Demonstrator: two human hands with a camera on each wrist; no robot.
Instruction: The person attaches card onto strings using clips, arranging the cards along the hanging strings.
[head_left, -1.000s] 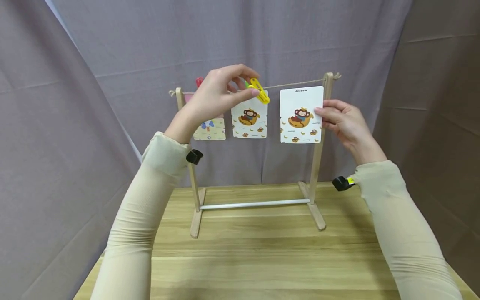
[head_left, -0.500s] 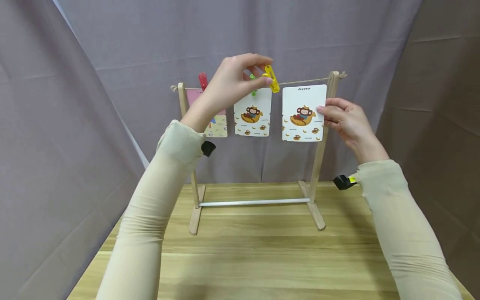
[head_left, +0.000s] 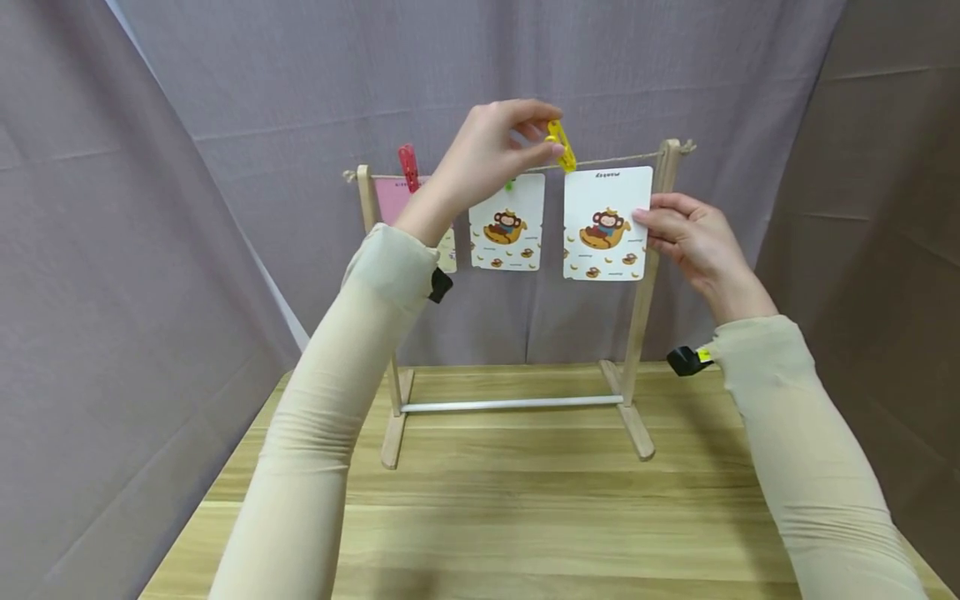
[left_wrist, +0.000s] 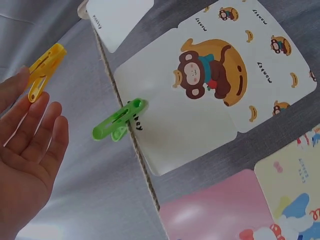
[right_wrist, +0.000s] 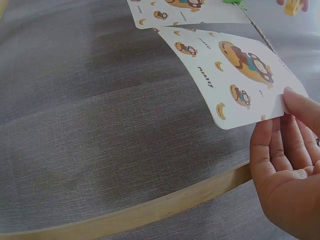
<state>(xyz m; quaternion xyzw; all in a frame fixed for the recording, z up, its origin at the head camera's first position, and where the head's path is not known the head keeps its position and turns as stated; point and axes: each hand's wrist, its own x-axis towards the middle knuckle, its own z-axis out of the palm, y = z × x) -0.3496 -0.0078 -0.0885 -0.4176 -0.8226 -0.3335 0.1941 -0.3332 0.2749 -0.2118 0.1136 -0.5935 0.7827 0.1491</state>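
The left hand pinches a yellow plastic clothespin at its fingertips, upper centre of the head view, its long axis tilted and its lower end at the thin twine line, just above the upper left corner of the white monkey-print card. The right hand pinches that card's right edge against the wooden rack post.
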